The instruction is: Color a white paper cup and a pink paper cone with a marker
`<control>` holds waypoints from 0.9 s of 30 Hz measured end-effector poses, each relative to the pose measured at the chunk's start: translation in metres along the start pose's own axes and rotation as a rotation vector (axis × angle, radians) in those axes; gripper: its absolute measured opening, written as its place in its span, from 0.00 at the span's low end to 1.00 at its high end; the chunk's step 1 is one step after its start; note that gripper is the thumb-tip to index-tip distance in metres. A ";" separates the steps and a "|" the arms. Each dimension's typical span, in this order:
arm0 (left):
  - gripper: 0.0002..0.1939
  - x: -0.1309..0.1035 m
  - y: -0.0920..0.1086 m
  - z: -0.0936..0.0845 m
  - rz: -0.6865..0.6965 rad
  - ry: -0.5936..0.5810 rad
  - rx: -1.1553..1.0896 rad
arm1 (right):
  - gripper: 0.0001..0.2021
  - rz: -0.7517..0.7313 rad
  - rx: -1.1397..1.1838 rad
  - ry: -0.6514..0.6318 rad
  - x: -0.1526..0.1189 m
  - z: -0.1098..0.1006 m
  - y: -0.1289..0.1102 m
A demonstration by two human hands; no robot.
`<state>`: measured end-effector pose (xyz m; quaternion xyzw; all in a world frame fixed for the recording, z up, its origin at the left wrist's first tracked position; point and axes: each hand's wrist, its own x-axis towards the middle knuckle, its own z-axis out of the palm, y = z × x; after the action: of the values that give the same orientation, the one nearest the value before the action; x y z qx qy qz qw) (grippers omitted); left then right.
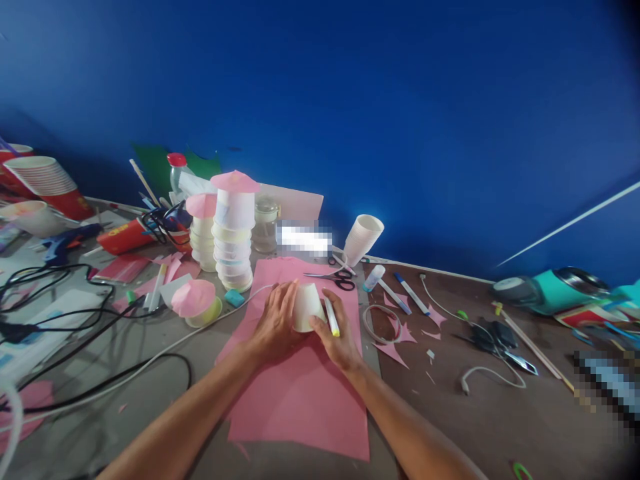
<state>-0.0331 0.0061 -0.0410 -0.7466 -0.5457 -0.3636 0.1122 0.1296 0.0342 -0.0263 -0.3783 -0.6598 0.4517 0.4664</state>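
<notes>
A small white paper cup is held between my two hands over a sheet of pink paper. My left hand is closed around the cup's left side. My right hand grips the right side, its thumb on the cup near the bottom. A white marker with a yellow end is also held in the right hand, yellow end towards me. Just beyond lie black-handled scissors on the paper's far edge. Parts of the fingers behind the cup are hidden.
Left of the paper stand a cup tower with a pink roof, a shorter one and a pink-topped cup. Stacked white cups lean near the blue wall. Markers, pink scraps and a cable lie right.
</notes>
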 end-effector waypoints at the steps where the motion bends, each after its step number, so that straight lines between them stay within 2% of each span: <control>1: 0.46 -0.001 -0.002 0.001 -0.003 -0.008 0.006 | 0.24 -0.004 0.018 -0.008 0.001 -0.001 0.000; 4: 0.48 -0.005 -0.006 0.004 -0.014 -0.044 0.015 | 0.23 -0.027 0.007 0.037 0.002 -0.004 -0.001; 9: 0.47 0.000 -0.005 -0.002 -0.030 -0.085 -0.028 | 0.18 -0.122 0.001 0.253 0.002 -0.012 -0.008; 16: 0.44 0.006 -0.001 -0.009 -0.026 -0.068 -0.056 | 0.24 -0.213 -0.049 0.151 -0.004 -0.014 -0.013; 21: 0.44 0.007 0.000 -0.009 -0.023 -0.078 -0.066 | 0.20 -0.148 0.053 0.168 -0.005 -0.009 -0.012; 27: 0.42 0.008 0.001 -0.010 -0.006 -0.075 -0.063 | 0.13 -0.073 0.054 0.181 -0.008 -0.005 -0.018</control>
<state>-0.0352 0.0058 -0.0288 -0.7611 -0.5402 -0.3528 0.0672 0.1350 0.0220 -0.0103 -0.3805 -0.6162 0.4159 0.5501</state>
